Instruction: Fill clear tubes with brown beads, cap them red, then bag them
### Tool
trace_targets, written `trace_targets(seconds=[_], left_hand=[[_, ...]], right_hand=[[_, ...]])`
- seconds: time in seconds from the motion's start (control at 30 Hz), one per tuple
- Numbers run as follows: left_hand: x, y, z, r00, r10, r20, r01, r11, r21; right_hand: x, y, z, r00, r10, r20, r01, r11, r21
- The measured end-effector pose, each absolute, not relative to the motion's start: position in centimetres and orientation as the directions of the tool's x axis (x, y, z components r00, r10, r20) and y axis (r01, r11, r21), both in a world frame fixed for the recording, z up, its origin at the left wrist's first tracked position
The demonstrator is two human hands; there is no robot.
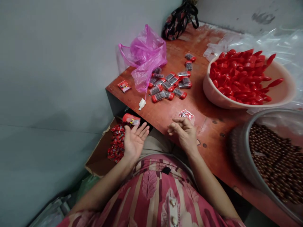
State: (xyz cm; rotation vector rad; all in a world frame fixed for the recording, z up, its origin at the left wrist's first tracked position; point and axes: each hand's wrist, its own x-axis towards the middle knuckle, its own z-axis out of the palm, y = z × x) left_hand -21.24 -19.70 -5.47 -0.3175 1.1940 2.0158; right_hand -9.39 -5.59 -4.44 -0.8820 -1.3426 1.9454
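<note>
My left hand [135,142] is open, palm up with fingers spread, at the table's front edge above a cardboard box. A small red printed packet [131,119], blurred, shows just beyond its fingertips; whether it touches them I cannot tell. My right hand [183,130] is over the table edge, fingers curled and thumb against the index finger. Anything inside that pinch is hidden. Just behind its knuckles lies a shiny red-and-silver packet [186,114] on the table. Several clear capsules with red caps [168,85], filled with dark balls, lie in a loose group farther back.
The cardboard box [96,160] holds several red wrapped pieces. On the red-brown table [201,41] are a pink plastic bag [148,50], another red packet [124,86], a bowl [217,97] of red plastic parts and a metal basin [247,151] of brown balls. A dark bag [177,22] stands behind.
</note>
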Motion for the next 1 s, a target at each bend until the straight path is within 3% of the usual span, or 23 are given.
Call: trace_targets(seconds=[0.07,0.13,0.17,0.23,0.3,0.33,0.47,0.6,0.83,0.93,1.0], left_hand=[[-21.2,-20.8,-6.1,-0.645,0.447,-0.620,-0.729,-0.117,0.674],[-20.9,-20.2,-6.3,-0.636,0.528,-0.563,-0.611,0.102,0.785],[-20.7,-19.2,-6.2,-0.643,0.608,-0.465,-0.466,0.172,0.868],[-20.4,-16.1,-5.9,-0.596,0.789,-0.152,-0.053,0.150,0.987],[-20.3,-12.4,-5.7,-0.438,0.893,0.099,0.293,0.038,0.955],[-20.3,-10.6,-5.7,-0.364,0.918,0.158,0.416,0.009,0.909],[-20.3,-6.0,-7.1,-0.211,0.966,0.152,0.700,0.041,0.713],[-20.1,-5.5,-8.6,-0.206,0.962,0.177,0.749,0.038,0.661],[-19.6,-6.8,-7.5,-0.266,0.924,0.276,0.678,-0.025,0.735],[-19.6,-7.6,-6.2,-0.337,0.905,0.260,0.511,-0.056,0.858],[-19.9,-8.1,-5.5,-0.434,0.886,0.165,0.277,-0.043,0.960]], right_hand=[[-7.9,-4.5,-3.9,-0.518,0.844,-0.143,-0.096,-0.223,-0.970],[-6.6,-3.5,-3.5,-0.449,0.887,-0.108,-0.063,-0.152,-0.986],[-6.1,-3.1,-3.3,-0.420,0.902,-0.098,-0.036,-0.124,-0.992],[-5.4,-2.6,-3.2,-0.376,0.922,-0.094,0.027,-0.091,-0.995],[-5.0,-2.5,-3.2,-0.356,0.928,-0.106,0.071,-0.086,-0.994],[-4.9,-2.5,-3.3,-0.355,0.928,-0.112,0.082,-0.088,-0.993],[-4.2,-2.3,-4.1,-0.368,0.922,-0.124,0.093,-0.096,-0.991],[-3.6,-1.8,-4.7,-0.369,0.920,-0.132,0.136,-0.086,-0.987],[-5.2,-0.3,-5.5,-0.302,0.949,-0.094,0.142,-0.052,-0.988],[-6.2,0.2,-5.1,-0.364,0.921,-0.138,0.047,-0.130,-0.990],[-6.7,0.3,-4.4,-0.414,0.898,-0.149,-0.010,-0.169,-0.986]])
